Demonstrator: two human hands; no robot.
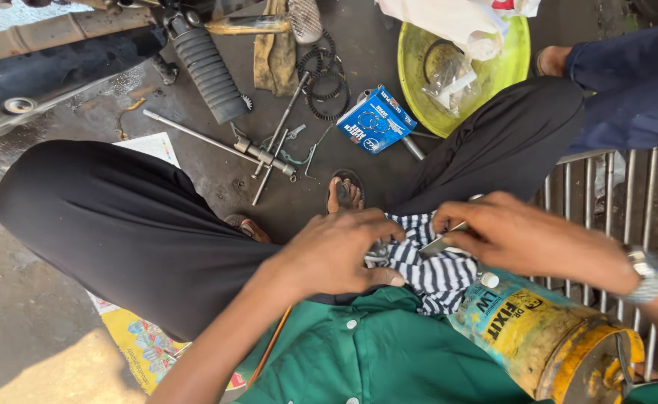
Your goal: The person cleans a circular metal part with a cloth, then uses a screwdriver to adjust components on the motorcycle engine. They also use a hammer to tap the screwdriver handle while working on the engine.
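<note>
Low in mid-frame: left hand (pixel 336 254) pinching striped rag (pixel 434 273) around a mostly hidden small part, fingers closed. Right hand (pixel 520 236) gripping slim metal rod (pixel 449 239), long axis slanting up toward right, tip nearest left fingers. Yellow can (pixel 546 333) just below.

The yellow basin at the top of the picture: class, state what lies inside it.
Inside the yellow basin lie a clear plastic bag and a dark ring. White cloth drapes over its upper rim, hiding whatever sits beneath.
</note>
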